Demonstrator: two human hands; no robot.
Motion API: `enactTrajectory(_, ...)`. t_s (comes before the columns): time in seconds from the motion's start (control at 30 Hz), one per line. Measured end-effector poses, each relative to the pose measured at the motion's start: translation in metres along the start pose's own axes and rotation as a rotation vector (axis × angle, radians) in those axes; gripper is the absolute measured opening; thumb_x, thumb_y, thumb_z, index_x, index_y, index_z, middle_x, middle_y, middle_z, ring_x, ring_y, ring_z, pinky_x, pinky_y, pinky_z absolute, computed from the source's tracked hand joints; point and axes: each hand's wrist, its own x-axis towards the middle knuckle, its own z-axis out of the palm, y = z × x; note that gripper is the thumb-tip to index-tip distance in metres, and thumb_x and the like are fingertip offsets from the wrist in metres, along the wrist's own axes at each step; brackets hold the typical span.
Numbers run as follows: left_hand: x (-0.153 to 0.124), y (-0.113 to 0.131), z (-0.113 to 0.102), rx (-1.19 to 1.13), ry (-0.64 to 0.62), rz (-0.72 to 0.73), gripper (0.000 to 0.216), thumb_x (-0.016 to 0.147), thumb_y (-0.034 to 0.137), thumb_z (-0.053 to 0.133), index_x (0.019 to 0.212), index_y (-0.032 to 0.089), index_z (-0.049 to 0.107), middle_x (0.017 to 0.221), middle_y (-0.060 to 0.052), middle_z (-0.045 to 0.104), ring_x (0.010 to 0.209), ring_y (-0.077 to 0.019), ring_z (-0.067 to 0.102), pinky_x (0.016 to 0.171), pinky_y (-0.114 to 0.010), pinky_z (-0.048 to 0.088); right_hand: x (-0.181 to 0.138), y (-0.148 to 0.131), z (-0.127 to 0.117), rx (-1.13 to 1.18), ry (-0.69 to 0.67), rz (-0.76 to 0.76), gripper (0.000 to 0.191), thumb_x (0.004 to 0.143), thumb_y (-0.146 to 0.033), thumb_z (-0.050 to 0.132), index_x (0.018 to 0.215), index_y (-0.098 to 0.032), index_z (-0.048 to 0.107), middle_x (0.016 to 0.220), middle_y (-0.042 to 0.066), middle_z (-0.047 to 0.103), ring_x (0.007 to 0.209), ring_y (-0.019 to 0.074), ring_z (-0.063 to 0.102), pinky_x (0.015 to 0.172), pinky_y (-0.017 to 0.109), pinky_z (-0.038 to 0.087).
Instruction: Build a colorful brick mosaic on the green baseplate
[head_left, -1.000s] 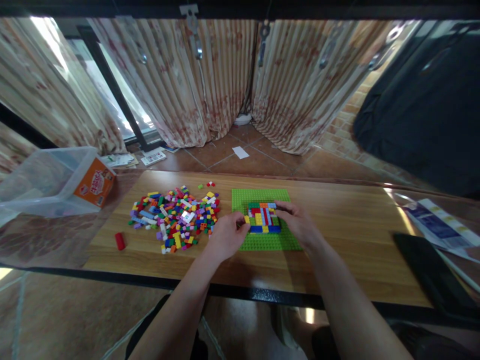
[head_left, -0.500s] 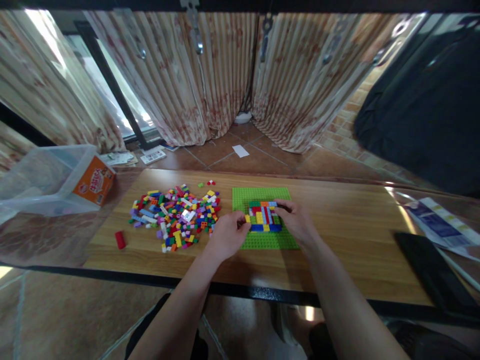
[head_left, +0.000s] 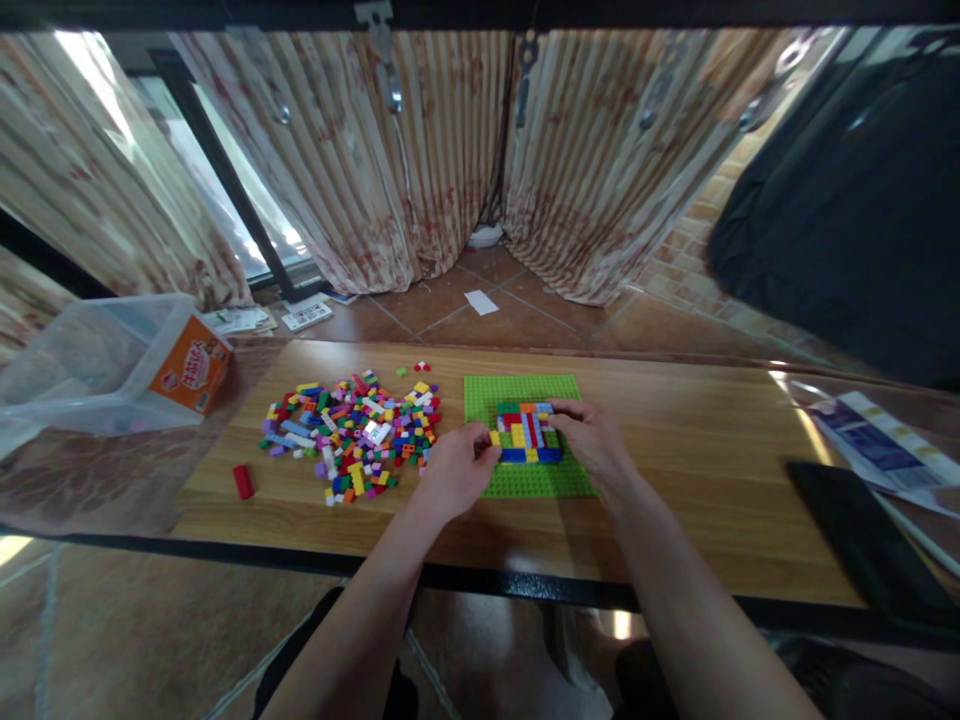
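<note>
A green studded baseplate lies on the wooden table. On it stands a small block of joined bricks in red, blue, yellow, orange and green. My left hand rests at the plate's left edge, its fingertips pinching a small yellow brick at the block's left side. My right hand touches the block's right side, fingers curled against its top right corner. A heap of loose coloured bricks lies to the left of the plate.
A single red brick lies apart at the near left. A clear plastic tub with an orange box stands at the far left. Papers and a dark flat object lie at the right. Curtains hang behind.
Both hands stay at the brick block; the right fingers have shifted slightly on its top right corner. The view has barely moved.
</note>
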Motion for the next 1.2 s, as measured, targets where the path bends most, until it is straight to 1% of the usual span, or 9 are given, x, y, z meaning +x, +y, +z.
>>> enactTrajectory(0.2,0.000,-0.001,-0.001,-0.034,0.008,0.014,0.014,0.085,0.018,0.054,0.072,0.016,0.059,0.066,-0.001,0.062,0.064,-0.0144,0.057,0.061,-0.025,0.037,-0.002,0.005,-0.002,0.029,0.013,-0.036,0.037,0.066,-0.032,0.065,0.098,-0.015,0.075,0.097,0.008,0.077,0.089,0.0219,0.069,0.089,0.037,0.052)
enactTrajectory(0.37,0.001,-0.001,-0.001,-0.110,0.028,0.040,0.018,0.086,0.020,0.052,0.069,0.017,0.057,0.063,0.000,0.061,0.062,-0.0142,0.056,0.059,-0.025,0.037,-0.012,-0.003,-0.006,0.018,0.166,-0.114,0.035,0.073,-0.037,0.063,0.097,-0.014,0.075,0.097,0.010,0.076,0.087,0.0228,0.068,0.086,0.039,0.053)
enactTrajectory(0.43,0.002,-0.002,0.000,-0.181,0.019,0.036,0.019,0.086,0.022,0.052,0.068,0.017,0.056,0.061,0.001,0.060,0.060,-0.0140,0.056,0.058,-0.024,0.037,-0.018,-0.011,-0.005,0.001,0.168,-0.159,0.033,0.075,-0.039,0.064,0.095,-0.014,0.075,0.095,0.010,0.076,0.086,0.0231,0.068,0.084,0.038,0.053)
enactTrajectory(0.5,0.004,-0.002,0.000,-0.259,0.004,0.010,0.020,0.087,0.023,0.052,0.067,0.017,0.055,0.060,0.001,0.060,0.059,-0.0140,0.057,0.056,-0.024,0.037,-0.025,-0.019,-0.002,0.013,0.104,-0.200,0.031,0.077,-0.040,0.065,0.094,-0.015,0.075,0.094,0.009,0.076,0.083,0.0223,0.068,0.079,0.037,0.053)
enactTrajectory(0.67,0.006,-0.001,0.002,-0.439,-0.028,-0.038,0.021,0.087,0.024,0.051,0.068,0.017,0.056,0.060,0.002,0.056,0.059,-0.0141,0.061,0.053,-0.023,0.037,-0.041,-0.029,0.010,0.010,-0.138,-0.308,0.027,0.083,-0.038,0.062,0.096,-0.018,0.074,0.090,0.006,0.075,0.075,0.0179,0.066,0.072,0.033,0.052)
enactTrajectory(0.83,0.007,-0.002,0.004,-0.536,-0.033,0.003,0.023,0.087,0.029,0.051,0.073,0.015,0.063,0.063,0.001,0.059,0.060,-0.0134,0.059,0.056,-0.024,0.041,-0.053,-0.032,0.013,-0.114,-0.234,-0.434,0.019,0.084,-0.031,0.062,0.097,-0.021,0.072,0.094,0.004,0.074,0.083,0.0173,0.065,0.080,0.033,0.050)
enactTrajectory(0.93,0.007,-0.004,0.005,-0.542,-0.039,0.029,0.028,0.088,0.034,0.053,0.073,0.014,0.066,0.063,0.000,0.060,0.059,-0.0127,0.055,0.057,-0.024,0.040,-0.059,-0.032,0.013,-0.123,-0.256,-0.430,0.017,0.085,-0.029,0.062,0.097,-0.023,0.072,0.096,0.004,0.073,0.086,0.0175,0.065,0.082,0.034,0.049)
enactTrajectory(1.03,0.005,-0.002,0.005,-0.542,-0.052,0.039,0.030,0.086,0.038,0.055,0.072,0.014,0.066,0.062,-0.001,0.061,0.059,-0.0123,0.054,0.058,-0.024,0.040,-0.062,-0.030,0.014,-0.053,-0.280,-0.376,0.021,0.086,-0.032,0.061,0.101,-0.022,0.071,0.093,0.004,0.073,0.085,0.0176,0.065,0.080,0.034,0.049)
enactTrajectory(1.2,0.004,0.004,0.004,-0.612,-0.093,0.045,0.028,0.086,0.037,0.057,0.073,0.014,0.066,0.067,-0.001,0.064,0.061,-0.0119,0.057,0.060,-0.023,0.044,-0.055,-0.026,0.005,0.054,-0.272,-0.292,0.030,0.080,-0.036,0.066,0.104,-0.019,0.070,0.084,0.003,0.071,0.075,0.0161,0.063,0.073,0.031,0.050)
